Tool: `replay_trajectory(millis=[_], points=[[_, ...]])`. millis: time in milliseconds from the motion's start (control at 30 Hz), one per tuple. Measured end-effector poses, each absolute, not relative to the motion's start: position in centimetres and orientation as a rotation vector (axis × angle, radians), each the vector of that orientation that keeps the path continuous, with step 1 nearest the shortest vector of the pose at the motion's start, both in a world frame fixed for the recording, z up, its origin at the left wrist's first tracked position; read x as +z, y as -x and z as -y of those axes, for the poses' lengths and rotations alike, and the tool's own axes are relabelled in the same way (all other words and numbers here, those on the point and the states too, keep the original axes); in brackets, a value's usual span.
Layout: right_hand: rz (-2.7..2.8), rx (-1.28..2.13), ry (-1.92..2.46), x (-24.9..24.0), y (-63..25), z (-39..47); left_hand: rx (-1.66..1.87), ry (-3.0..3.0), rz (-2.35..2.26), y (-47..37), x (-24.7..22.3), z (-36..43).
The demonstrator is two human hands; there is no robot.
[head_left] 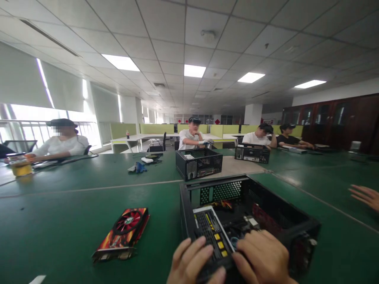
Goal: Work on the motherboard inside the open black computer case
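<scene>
In front of me a black computer case (296, 215) lies on its side with its open face up. Inside its left part sits a power supply unit (209, 225) with a black and yellow label. My left hand (189, 262) rests over the unit's near left edge, fingers apart and lightly bent. Curled fingers of my right hand (263, 252) press at the unit's right edge; some of their tips are hidden. Cables and a circuit board lie deeper in the case, partly in shadow. A red and black graphics card (126, 232) lies on the table to the left.
Across the green table (74, 205) stand another open case (199, 165) and a third case (252, 153). Blue-grey gloves (137, 167) and a jar of yellow liquid (20, 165) are farther left. Several people sit around the table. Another person's hand (367, 195) reaches in at right.
</scene>
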State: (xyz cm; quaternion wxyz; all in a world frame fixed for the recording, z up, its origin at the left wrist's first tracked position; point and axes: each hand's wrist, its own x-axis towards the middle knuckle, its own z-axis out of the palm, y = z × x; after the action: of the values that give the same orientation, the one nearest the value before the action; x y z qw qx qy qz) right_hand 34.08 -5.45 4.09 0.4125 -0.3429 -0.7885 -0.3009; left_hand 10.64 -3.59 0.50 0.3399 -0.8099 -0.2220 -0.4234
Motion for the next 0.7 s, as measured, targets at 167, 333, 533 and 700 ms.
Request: replay_trajectory(millis=[167, 333, 533, 700], points=[[1.954, -0.701, 0.918, 4.7, -31.0, -5.8, -1.1, 2.153, 0.817, -8.3, 1.9, -4.9], [2.101, -0.616, 1.191, 5.5, -31.5, -14.9, -1.016, 2.106, 1.182, -11.6, 2.5, -12.1], [2.059, -0.543, 1.373, 5.9, -30.5, -18.8, -0.647, 2.001, 1.789, -6.4, 3.1, -10.1], [2.052, -0.428, 1.473, 6.6, -30.2, -18.8, -0.153, 1.89, 2.604, 6.4, 2.3, -7.4]])
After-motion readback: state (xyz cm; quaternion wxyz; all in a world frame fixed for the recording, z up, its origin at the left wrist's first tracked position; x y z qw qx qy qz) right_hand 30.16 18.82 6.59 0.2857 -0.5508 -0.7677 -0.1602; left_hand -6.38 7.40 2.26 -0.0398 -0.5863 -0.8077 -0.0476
